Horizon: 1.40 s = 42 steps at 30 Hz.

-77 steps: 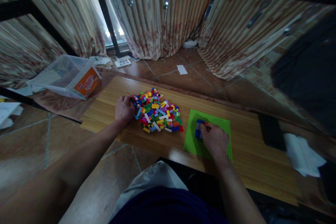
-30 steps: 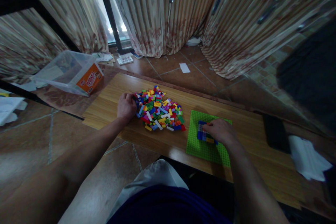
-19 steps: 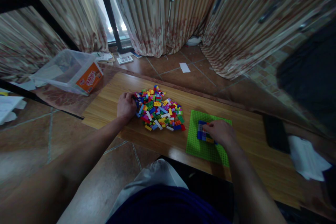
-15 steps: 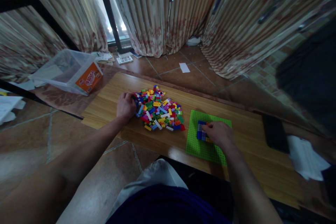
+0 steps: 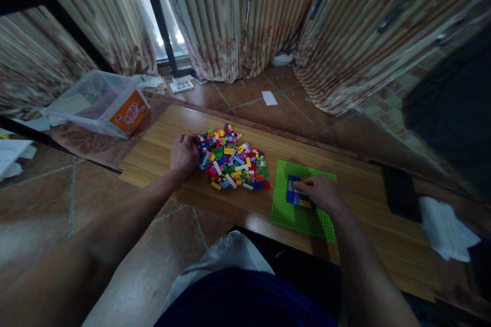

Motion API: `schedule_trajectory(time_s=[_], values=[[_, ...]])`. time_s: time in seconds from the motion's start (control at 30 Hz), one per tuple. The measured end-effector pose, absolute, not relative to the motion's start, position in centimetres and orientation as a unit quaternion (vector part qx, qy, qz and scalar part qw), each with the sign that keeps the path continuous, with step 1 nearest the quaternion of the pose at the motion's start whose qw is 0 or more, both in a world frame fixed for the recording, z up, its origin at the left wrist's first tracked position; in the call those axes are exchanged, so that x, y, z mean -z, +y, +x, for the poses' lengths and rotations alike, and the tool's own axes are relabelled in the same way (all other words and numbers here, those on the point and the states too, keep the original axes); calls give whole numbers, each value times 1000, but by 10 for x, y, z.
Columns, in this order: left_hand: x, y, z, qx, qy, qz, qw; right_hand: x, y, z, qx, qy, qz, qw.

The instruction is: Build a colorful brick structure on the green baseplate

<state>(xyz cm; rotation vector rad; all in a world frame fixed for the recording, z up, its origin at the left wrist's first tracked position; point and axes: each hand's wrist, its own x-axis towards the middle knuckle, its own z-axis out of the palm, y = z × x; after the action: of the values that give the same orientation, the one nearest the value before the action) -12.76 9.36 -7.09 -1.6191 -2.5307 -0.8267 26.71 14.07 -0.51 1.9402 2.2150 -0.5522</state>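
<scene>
A heap of small building bricks (image 5: pixel 233 161) in many colours lies on the wooden board. My left hand (image 5: pixel 184 153) rests at the heap's left edge, fingers curled against the bricks; what they hold, if anything, is hidden. To the right of the heap lies a green studded baseplate (image 5: pixel 282 212). On it sits a low block of joined bricks (image 5: pixel 293 196), blue along its left side, with orange and yellow at the front. My right hand (image 5: pixel 322 191) is over this block with its fingers closed together, fingertips touching its top. The hand covers the block's right part.
The long wooden board (image 5: pixel 153 148) carries all this. A clear plastic box (image 5: pixel 95 107) with an orange label stands beyond its left end. A dark flat object (image 5: pixel 402 194) and white paper (image 5: pixel 447 227) lie at the right. Curtains (image 5: pixel 215 25) hang behind.
My right hand has shifted slightly, and more of the block's front edge shows. The baseplate sits a touch further left in view. My left hand stays at the heap.
</scene>
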Motion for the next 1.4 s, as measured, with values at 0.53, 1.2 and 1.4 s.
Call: schedule_trajectory(time_s=[0.53,1.2,1.4], values=[[69,93,-126,265,-813,-518,18,14,142,278,258,727,636,6],[68,94,-126,258,-815,-518,18,23,134,278,218,736,640,-19],[68,94,-126,263,-815,-516,19,24,134,276,215,723,655,-48]])
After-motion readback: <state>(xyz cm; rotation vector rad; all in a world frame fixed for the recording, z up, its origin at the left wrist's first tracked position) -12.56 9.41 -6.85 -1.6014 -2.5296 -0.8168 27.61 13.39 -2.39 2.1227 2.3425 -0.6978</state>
